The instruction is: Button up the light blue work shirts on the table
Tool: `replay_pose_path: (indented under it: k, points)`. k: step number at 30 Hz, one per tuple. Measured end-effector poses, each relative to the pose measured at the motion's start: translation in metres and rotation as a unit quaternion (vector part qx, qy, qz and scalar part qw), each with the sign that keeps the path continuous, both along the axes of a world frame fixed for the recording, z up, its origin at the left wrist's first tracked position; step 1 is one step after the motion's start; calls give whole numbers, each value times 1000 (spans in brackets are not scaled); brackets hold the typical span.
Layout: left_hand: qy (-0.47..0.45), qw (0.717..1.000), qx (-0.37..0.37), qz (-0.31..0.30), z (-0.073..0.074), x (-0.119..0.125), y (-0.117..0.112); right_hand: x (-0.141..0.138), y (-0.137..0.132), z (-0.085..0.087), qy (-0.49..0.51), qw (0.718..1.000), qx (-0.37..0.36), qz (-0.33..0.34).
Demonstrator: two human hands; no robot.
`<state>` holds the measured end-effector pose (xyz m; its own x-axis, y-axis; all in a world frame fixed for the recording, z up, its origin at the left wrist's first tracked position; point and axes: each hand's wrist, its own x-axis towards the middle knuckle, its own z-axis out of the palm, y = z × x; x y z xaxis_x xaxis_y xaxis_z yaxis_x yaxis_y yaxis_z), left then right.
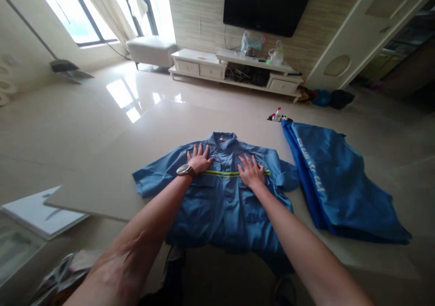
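A blue short-sleeved work shirt (212, 197) with a collar, buttons and a yellow-green stripe is spread front side up before me. My left hand (200, 160), with a watch (185, 170) on its wrist, lies flat with fingers spread on the chest on the left. On the opposite chest my right hand (251, 172) rests the same way, across the stripe. The shirt's lower edge hangs toward me over the near edge of the pale surface. To the right lies a folded blue cloth (343, 174) with white lettering, near the right sleeve.
Small bottles with red caps (278, 114) stand beyond the blue cloth. A white flat box (44, 211) is at the left. Farther off are a white TV cabinet (204, 68), a padded bench (151, 50) and a dustpan (64, 65). My shoes show below the shirt.
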<state>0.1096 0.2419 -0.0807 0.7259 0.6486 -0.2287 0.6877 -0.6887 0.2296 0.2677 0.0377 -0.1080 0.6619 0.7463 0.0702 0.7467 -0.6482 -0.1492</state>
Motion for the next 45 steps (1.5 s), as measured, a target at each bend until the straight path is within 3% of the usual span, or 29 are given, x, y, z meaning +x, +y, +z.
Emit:
replay_pose_path:
  k: [3, 6, 11, 16, 20, 24, 28, 31, 33, 36, 38, 40, 42, 45]
  points:
    - [-51, 996, 72, -18, -7, 38, 40, 47, 51, -2, 7, 1000, 15, -8]
    - [-68, 993, 92, -19, -8, 68, 71, 80, 90, 0, 23, 999, 24, -17]
    - [-58, 993, 91, -39, -6, 91, 107, 96, 114, 7, 44, 998, 35, -21]
    - [-60, 995, 72, -43, -3, 94, 113, 97, 113, 8, 29, 999, 28, -18]
    - [-56, 995, 66, -54, -4, 91, 110, 100, 113, -3, 33, 998, 56, -18]
    - [-72, 993, 80, -55, 3, 76, 97, 85, 103, -14, 43, 995, 76, -43]
    - [-134, 982, 122, -50, 27, 64, 48, 74, 87, -8, 118, 984, 121, -54]
    - [-160, 985, 71, -15, 51, 50, -21, 77, 55, 13, 191, 950, 245, -34]
    - [-166, 983, 3, -79, 64, 28, -78, 76, 16, 28, 204, 921, 330, -35]
    - [-137, 972, -98, -161, 87, -19, -166, 64, -61, 45, 260, 864, 383, -196]
    - [-143, 968, -154, -139, 107, -53, -218, 53, -110, 53, 274, 836, 385, -280]
    - [-139, 952, -225, -156, 127, -81, -261, 42, -145, 58, 305, 801, 384, -344]
    - [-131, 937, -259, -195, 140, -100, -295, 34, -163, 63, 344, 765, 387, -383]
    - [-89, 935, -254, -229, 139, -109, -332, 28, -162, 68, 393, 721, 399, -408]
